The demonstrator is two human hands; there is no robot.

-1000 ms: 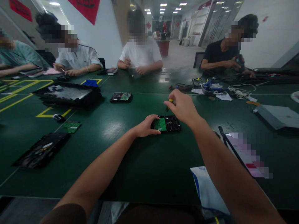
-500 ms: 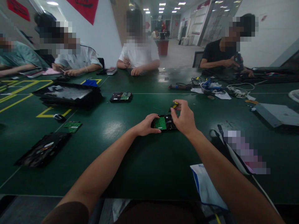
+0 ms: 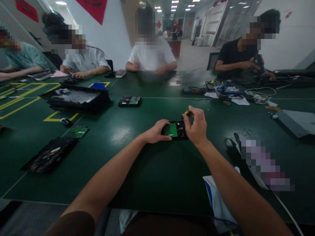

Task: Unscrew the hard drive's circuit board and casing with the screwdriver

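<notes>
A black hard drive (image 3: 181,129) lies on the green table in front of me, its green circuit board (image 3: 171,130) facing up. My left hand (image 3: 159,131) grips the drive's left end, thumb along the near edge and fingers along the far edge. Above the drive's right end, my right hand (image 3: 197,126) pinches a screwdriver (image 3: 187,113) with a black and yellow handle. The fingers hide most of the shaft, and I cannot tell whether its tip touches the drive.
A second hard drive (image 3: 130,101) lies farther back. To the left are a black tray (image 3: 76,96), a loose circuit board (image 3: 80,131) and a black drive casing (image 3: 50,154). Cables (image 3: 221,90) and a grey metal box (image 3: 292,123) sit to the right. Several people work across the table.
The whole view has shifted slightly, moving things to the right. My left hand keeps its hold on the drive; the screwdriver in my right hand has turned a little.
</notes>
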